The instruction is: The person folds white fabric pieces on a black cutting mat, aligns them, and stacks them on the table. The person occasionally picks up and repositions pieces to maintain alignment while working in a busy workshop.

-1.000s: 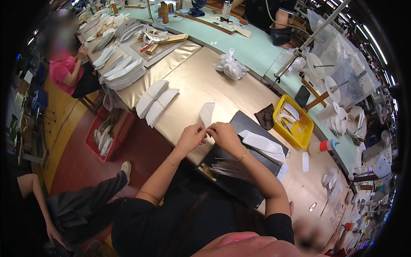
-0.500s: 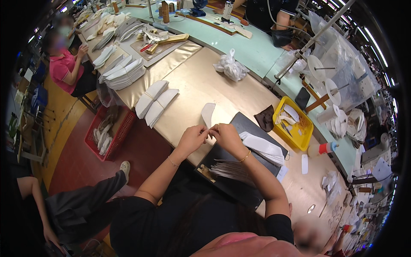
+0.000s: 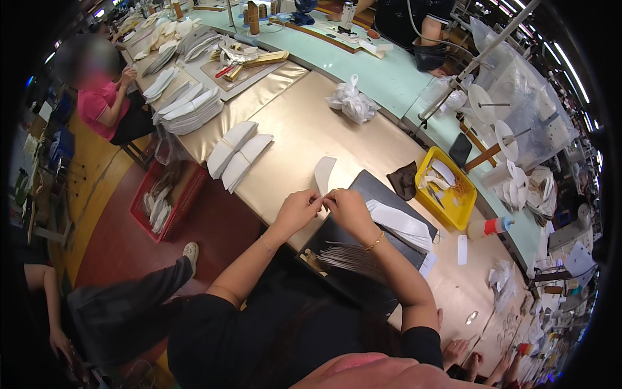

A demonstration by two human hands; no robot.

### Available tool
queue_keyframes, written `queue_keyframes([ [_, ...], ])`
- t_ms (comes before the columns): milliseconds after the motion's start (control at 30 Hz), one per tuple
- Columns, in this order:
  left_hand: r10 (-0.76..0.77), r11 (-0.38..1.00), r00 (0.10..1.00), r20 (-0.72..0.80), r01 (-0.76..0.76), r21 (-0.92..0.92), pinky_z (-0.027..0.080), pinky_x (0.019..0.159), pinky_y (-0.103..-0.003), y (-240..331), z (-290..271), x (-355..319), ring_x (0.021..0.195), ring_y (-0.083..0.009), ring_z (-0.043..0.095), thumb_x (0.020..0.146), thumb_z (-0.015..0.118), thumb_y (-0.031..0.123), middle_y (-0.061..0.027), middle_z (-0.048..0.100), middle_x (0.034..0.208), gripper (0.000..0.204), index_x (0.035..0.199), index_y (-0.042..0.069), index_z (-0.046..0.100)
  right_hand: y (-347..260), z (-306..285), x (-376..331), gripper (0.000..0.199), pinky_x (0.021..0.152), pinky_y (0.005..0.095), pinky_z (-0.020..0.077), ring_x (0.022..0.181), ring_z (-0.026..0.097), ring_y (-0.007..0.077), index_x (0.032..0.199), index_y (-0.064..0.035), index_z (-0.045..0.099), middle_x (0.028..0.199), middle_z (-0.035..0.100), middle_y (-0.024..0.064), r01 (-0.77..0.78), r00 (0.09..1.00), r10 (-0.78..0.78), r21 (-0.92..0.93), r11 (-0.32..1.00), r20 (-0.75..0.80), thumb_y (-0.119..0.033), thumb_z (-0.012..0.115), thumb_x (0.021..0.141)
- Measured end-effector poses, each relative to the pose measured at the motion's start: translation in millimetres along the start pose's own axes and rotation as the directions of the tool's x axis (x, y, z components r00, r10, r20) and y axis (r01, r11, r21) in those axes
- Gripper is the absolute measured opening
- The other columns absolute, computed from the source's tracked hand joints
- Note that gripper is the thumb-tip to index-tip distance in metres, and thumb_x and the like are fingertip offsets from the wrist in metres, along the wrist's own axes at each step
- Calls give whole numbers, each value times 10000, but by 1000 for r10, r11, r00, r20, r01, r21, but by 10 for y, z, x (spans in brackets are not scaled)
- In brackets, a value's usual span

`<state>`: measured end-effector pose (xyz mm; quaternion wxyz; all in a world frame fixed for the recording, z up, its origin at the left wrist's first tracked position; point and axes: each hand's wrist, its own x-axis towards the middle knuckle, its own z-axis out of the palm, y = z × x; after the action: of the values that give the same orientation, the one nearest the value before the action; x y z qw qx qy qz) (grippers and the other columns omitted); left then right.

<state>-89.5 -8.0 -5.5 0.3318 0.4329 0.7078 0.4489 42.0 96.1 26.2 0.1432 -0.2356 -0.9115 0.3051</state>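
Note:
A curved white strip of fabric or lining [image 3: 324,173] stands up from my fingertips over the gold table. My left hand [image 3: 300,211] pinches its near end, thumb against fingers. Close beside it, my right hand [image 3: 348,212] is pinched at the same end; the exact grip is hidden by the fingers. Under my right forearm lies a black board [image 3: 372,185] carrying a stack of white curved pieces [image 3: 398,223]. Nearer my body, a fanned pile of thin pieces [image 3: 350,255] sits on its edge. Two tied white bundles [image 3: 248,162] rest to the left.
A yellow tray [image 3: 469,212] with small tools and scraps stands right, beside dark brown cloth [image 3: 403,180] and a red-topped bottle [image 3: 487,227]. A knotted plastic bag [image 3: 353,100] lies farther back. On the floor left is a red basket [image 3: 188,201]. A person in pink [image 3: 102,107] sits beyond.
The view has shifted slightly, carrying the scene a little to the right. Both hands keep their pinch on the white strip. Other people's hands now show at lower right.

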Motion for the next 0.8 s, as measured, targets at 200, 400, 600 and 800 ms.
queue_keyframes([
  [200,8,999,1000,-9,-8,34,501,595,-337,-15,-5,0,585,-218,654,885,585,210,-102,663,649,228,805,12,663,-19,23,8,190,686,460,517,738,651,396,774,35,670,761,650,236,-31,999,31,-31,999,8,-135,627,849],
  [400,5,997,1000,-31,-3,72,500,598,-345,36,-44,-25,592,-230,648,868,605,209,-109,664,659,216,804,10,660,-30,31,1,168,688,457,517,766,648,386,816,22,638,825,648,207,7,1000,-8,-52,999,-4,-141,622,853],
  [600,56,998,994,-94,-57,-10,499,598,-316,-21,-36,3,602,-199,645,858,640,192,-115,672,704,202,832,-8,647,-26,38,-11,156,714,422,497,796,615,347,858,7,622,876,607,169,22,999,-24,-59,998,-37,-149,624,863],
  [800,-62,948,998,29,68,-310,525,662,-247,-141,-103,24,716,-97,632,925,600,143,-27,639,809,152,857,9,621,42,37,56,150,699,361,491,773,589,278,864,8,603,929,575,150,40,999,-37,205,978,-18,-140,628,868],
])
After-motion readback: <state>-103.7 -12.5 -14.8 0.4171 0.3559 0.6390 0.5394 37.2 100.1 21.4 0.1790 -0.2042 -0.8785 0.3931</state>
